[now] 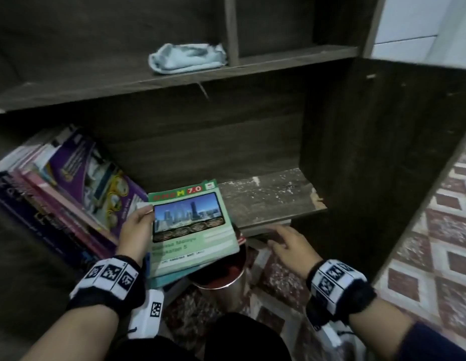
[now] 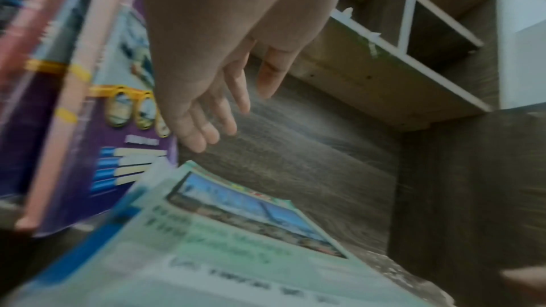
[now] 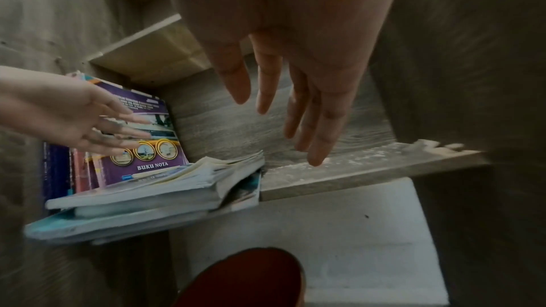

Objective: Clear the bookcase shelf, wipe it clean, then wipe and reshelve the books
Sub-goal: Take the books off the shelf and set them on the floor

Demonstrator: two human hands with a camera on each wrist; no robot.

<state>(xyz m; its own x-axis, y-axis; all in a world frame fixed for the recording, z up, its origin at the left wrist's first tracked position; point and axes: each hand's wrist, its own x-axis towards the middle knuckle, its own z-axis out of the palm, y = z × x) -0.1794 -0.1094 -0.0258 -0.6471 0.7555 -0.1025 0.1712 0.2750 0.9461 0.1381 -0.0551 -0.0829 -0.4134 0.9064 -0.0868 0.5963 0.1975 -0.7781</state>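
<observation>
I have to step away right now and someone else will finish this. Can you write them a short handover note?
Left hand: open, fingers straight beside the green book; contact unclear.
Right hand: open, holding nothing, at the front edge of the shelf.
Books: the green book tops a small flat stack that overhangs the shelf's front edge; other books lean at the left end. The cloth lies on the shelf above.
Done: some books are on the shelf.
Left: the shelf's bare right part looks speckled white and may want another wipe; stand the flat stack up. Whether these books were wiped cannot be told.
</observation>
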